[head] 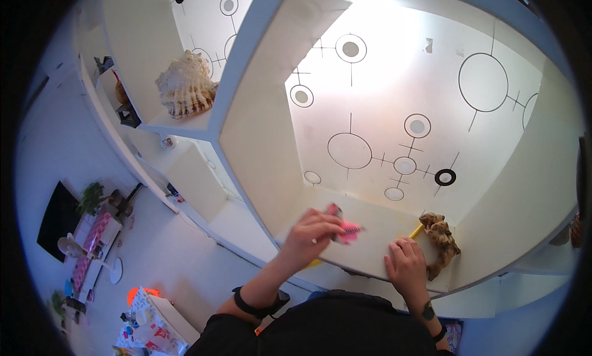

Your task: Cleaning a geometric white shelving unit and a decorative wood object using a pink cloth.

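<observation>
My left hand (314,233) grips a small pink ornament (350,233) with black striped markings, held just above the shelf board (370,217); motion blurs it, so its exact kind is unclear. Palm down at the shelf's front right is my right hand (408,263). From its fingertips a thin yellow stick (416,231) runs toward a knobbly brown piece of root wood (441,245). I cannot tell whether the fingers grip the stick or only rest by it. The root wood stands just right of that hand, close to the niche's right wall.
A large ridged seashell (187,85) sits in the neighbouring compartment, past the upright divider (240,64). Circle-patterned backing (379,92) closes the niche. Below left are a covered table (148,326) with bags and bottles, an orange stool (143,293) and a white fan (71,247).
</observation>
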The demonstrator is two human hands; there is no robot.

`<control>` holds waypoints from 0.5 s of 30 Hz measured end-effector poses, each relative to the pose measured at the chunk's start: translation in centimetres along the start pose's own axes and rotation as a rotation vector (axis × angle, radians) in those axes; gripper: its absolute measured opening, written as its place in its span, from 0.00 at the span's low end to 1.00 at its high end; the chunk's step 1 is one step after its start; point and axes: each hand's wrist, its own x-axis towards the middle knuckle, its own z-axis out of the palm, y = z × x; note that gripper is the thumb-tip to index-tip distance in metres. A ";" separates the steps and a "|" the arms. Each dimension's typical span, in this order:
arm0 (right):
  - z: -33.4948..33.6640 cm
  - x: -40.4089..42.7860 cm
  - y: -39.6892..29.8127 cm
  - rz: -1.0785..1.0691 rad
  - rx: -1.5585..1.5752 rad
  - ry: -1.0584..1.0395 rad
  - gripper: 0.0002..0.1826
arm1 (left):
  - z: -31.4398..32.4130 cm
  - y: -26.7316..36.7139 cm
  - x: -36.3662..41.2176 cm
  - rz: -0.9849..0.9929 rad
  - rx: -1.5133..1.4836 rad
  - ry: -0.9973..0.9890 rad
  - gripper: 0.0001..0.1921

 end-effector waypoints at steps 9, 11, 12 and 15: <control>0.2 -0.1 0.1 -0.003 -0.014 -0.002 0.16 | -11.9 3.8 5.4 0.511 0.933 0.566 0.09; 0.2 -0.1 0.1 -0.003 -0.017 0.003 0.16 | -12.8 3.0 6.0 0.493 1.007 0.485 0.08; 0.2 -0.1 0.0 -0.004 -0.017 0.004 0.16 | -12.8 2.4 5.9 0.494 1.007 0.484 0.08; 0.0 0.0 0.0 0.001 -0.015 0.001 0.15 | -12.4 0.8 5.7 0.454 1.125 0.355 0.08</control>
